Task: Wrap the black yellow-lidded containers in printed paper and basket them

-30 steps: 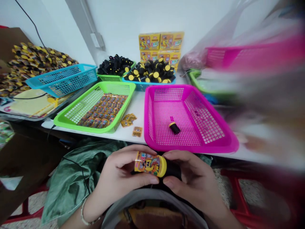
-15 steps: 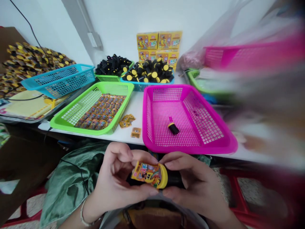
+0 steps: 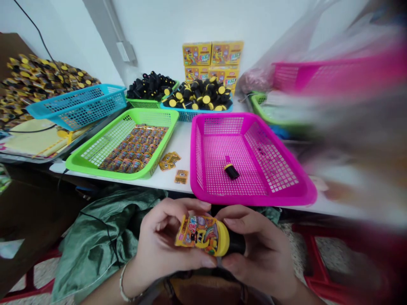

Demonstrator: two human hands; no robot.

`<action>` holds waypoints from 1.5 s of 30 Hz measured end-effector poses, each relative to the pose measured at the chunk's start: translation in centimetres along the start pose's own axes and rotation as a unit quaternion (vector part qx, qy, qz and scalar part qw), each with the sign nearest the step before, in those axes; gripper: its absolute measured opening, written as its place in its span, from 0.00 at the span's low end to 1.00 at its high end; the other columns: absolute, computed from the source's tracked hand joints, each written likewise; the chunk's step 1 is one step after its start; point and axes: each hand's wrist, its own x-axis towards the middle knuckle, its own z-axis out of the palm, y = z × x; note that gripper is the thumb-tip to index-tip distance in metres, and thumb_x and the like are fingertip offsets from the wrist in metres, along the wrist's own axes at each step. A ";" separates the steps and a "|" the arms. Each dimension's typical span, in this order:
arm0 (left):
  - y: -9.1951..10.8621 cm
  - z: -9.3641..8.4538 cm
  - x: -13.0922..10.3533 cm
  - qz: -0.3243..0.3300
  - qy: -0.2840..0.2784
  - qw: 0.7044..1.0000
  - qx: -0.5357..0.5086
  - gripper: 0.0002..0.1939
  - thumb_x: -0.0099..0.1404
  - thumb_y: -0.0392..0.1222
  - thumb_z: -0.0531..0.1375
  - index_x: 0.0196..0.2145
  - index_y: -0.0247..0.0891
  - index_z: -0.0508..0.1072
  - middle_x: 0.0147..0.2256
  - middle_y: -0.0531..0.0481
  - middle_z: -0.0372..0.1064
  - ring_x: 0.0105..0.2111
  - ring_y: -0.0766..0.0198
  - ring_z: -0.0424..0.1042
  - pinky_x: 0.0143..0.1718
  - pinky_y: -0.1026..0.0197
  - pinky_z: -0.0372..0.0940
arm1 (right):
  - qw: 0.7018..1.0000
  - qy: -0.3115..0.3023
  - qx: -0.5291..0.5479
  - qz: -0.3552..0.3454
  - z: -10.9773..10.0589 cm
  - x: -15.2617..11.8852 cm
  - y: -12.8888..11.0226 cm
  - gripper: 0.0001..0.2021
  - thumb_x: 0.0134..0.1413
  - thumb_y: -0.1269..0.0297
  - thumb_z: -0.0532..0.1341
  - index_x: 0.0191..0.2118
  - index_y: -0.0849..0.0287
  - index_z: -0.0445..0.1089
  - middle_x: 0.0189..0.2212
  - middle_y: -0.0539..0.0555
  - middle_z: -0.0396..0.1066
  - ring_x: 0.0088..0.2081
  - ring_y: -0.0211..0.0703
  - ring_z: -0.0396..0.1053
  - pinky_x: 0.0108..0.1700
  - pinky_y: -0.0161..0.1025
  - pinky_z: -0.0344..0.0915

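Note:
Low in front of my body I hold a small black container with a yellow band [image 3: 224,239]. A colourful printed label [image 3: 199,232] with a yellow cartoon figure lies along its left part, and the label's left edge stands off. My left hand [image 3: 168,237] pinches around the labelled part with thumb below and fingers above. Around the black end on the right, my right hand [image 3: 260,245] is closed. Just beyond my hands sits a pink basket [image 3: 254,199] with one black-and-yellow piece [image 3: 231,170] in it.
A green basket [image 3: 74,163] holds rows of labelled pieces. Loose labels [image 3: 181,176] lie beside it. Behind are baskets of black-and-yellow parts [image 3: 200,95], yellow boxes [image 3: 211,59], a blue basket [image 3: 76,110] and a large heap [image 3: 34,84]. The right side is blurred.
The container has turned slightly in my hands, its right end tilting down toward me. My right fingers have shifted right, baring more of the black end. The baskets have not changed.

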 end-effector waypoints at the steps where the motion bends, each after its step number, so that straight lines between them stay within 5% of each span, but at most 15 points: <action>1: -0.1 0.0 0.0 0.012 0.007 1.000 0.010 0.26 0.48 0.37 0.78 0.38 0.43 0.68 0.44 0.49 0.81 0.42 0.59 0.83 0.39 0.66 0.78 | 1.000 0.002 -0.003 -0.002 0.0 0.0 0.0 0.25 0.46 0.70 0.76 0.51 0.44 0.77 0.42 0.54 0.79 0.40 0.45 0.80 0.42 0.37 0.79; 9: -0.7 -0.3 -0.3 0.108 0.036 0.991 0.077 0.22 0.48 0.38 0.78 0.36 0.42 0.72 0.47 0.49 0.77 0.43 0.60 0.80 0.40 0.63 0.78 | 1.000 0.005 0.006 -0.007 0.2 -0.1 0.1 0.25 0.46 0.69 0.76 0.51 0.44 0.77 0.42 0.53 0.79 0.41 0.44 0.80 0.42 0.37 0.78; 15: 1.0 -1.0 0.9 0.134 -0.040 0.971 0.193 0.15 0.49 0.43 0.77 0.34 0.38 0.82 0.44 0.45 0.78 0.34 0.61 0.80 0.36 0.64 0.78 | 1.000 0.000 -0.004 0.004 0.1 -0.1 0.0 0.25 0.46 0.69 0.76 0.51 0.44 0.77 0.42 0.54 0.79 0.40 0.44 0.80 0.42 0.36 0.78; 19: 2.1 -0.9 1.7 0.093 -0.077 0.968 0.219 0.13 0.52 0.44 0.76 0.33 0.37 0.83 0.35 0.45 0.81 0.32 0.59 0.81 0.34 0.65 0.78 | 1.000 -0.006 -0.027 0.013 -0.3 0.1 -0.2 0.24 0.48 0.71 0.75 0.51 0.45 0.77 0.43 0.55 0.78 0.42 0.45 0.80 0.43 0.37 0.78; 34: 3.2 -0.6 2.1 0.093 -0.130 0.959 0.235 0.08 0.54 0.34 0.75 0.32 0.34 0.82 0.38 0.42 0.81 0.35 0.60 0.82 0.38 0.68 0.77 | 0.996 -0.052 -0.069 0.007 -1.2 0.7 -1.0 0.26 0.48 0.74 0.74 0.52 0.44 0.76 0.43 0.53 0.79 0.42 0.44 0.79 0.42 0.38 0.77; 45: 2.4 -0.4 2.1 -0.004 -0.136 0.980 0.147 0.09 0.55 0.35 0.74 0.35 0.37 0.82 0.46 0.43 0.74 0.39 0.61 0.77 0.43 0.63 0.76 | 0.996 -0.010 -0.083 -0.036 -0.6 0.6 -0.6 0.25 0.47 0.71 0.75 0.52 0.46 0.77 0.42 0.54 0.78 0.40 0.44 0.79 0.40 0.36 0.78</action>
